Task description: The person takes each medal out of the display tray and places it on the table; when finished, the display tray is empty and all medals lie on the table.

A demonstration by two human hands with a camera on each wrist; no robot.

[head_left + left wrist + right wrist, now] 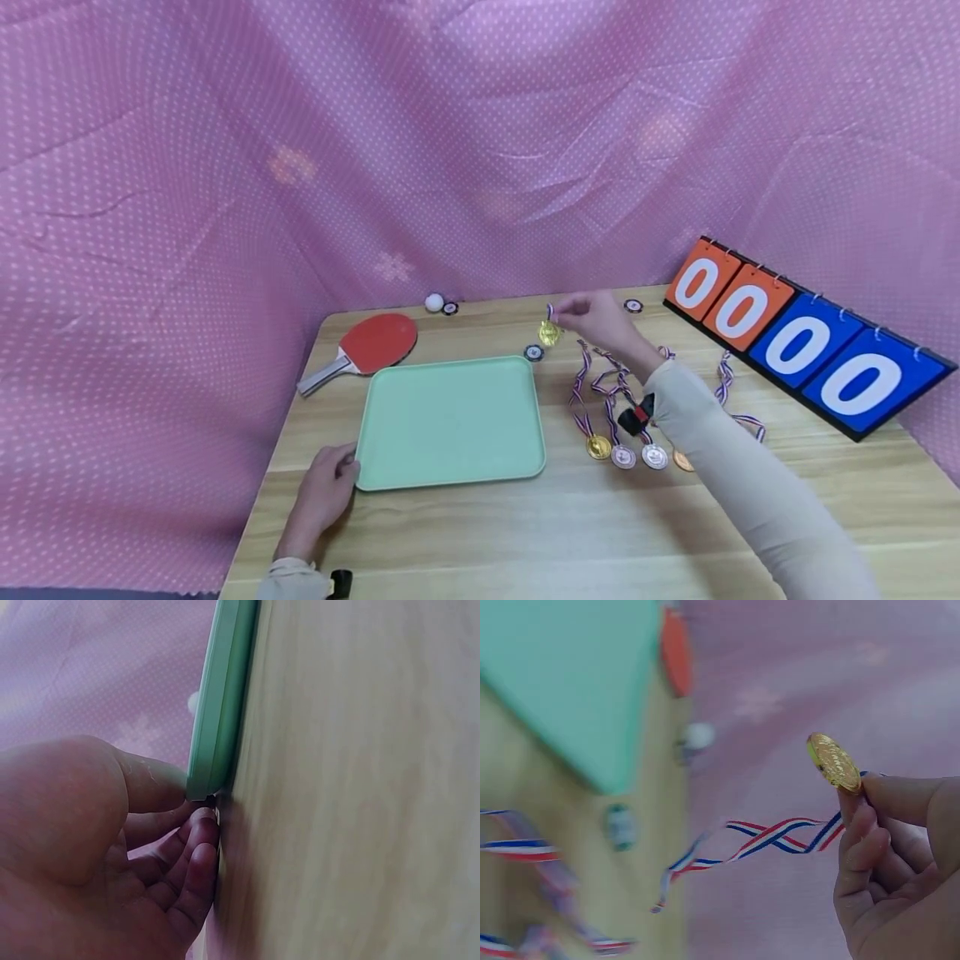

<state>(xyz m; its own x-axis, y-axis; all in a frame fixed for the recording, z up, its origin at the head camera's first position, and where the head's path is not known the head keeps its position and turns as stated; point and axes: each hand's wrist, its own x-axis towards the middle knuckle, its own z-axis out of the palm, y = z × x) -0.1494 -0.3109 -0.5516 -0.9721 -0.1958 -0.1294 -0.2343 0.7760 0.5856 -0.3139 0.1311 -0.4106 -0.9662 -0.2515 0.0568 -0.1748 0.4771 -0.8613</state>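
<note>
My right hand [600,321] holds up a gold medal [550,333] above the far part of the table, right of the tray. In the right wrist view the thumb and fingers pinch it where its striped ribbon [780,834] joins, and the ribbon trails away from the hand. At the near left corner of a pale green tray [450,425], my left hand [324,487] grips the edge. The left wrist view shows the thumb against the tray's rim [214,705] and the other fingers curled low by the tabletop. Nothing lies in the tray.
Several ribboned medals [597,447] lie right of the tray, partly under the right forearm. A red table tennis bat [384,342], a white ball [434,302] and dark chips [534,352] lie around the tray. A flip scoreboard [795,333] stands at right, before a pink curtain [480,167].
</note>
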